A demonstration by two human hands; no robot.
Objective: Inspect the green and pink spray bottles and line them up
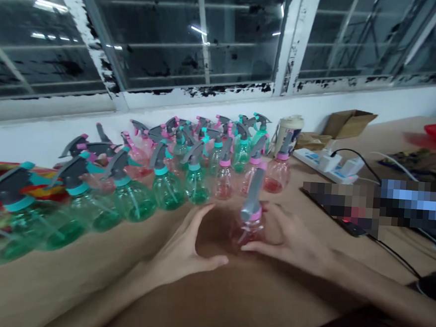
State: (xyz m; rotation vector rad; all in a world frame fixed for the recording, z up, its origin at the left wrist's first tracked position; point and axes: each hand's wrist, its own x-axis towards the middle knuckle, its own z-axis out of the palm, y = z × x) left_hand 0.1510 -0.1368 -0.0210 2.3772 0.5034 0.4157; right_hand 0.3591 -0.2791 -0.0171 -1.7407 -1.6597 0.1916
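Right now my right hand (294, 241) is closed around a pink spray bottle (253, 231), thumb in front and fingers round its side, just in front of the other bottles. My left hand (180, 248) reaches in from the other side, its fingers and thumb parted in a wide curve, grasping nothing and just short of the bottle. Both forearms slant up from the lower corners.

Some of my right fingertips are hidden behind the bottle; its base is blurred, so I cannot tell whether it touches the table (45, 291). Bottles at the far left are cut off by the edge, and the back ones overlap too much to count.

Ahead stand green bottles (169, 192) and, beyond my right hand, pink bottles (277, 175). Farther right are a cup (291, 121), a power strip (308, 160) and a cardboard box (349, 124).
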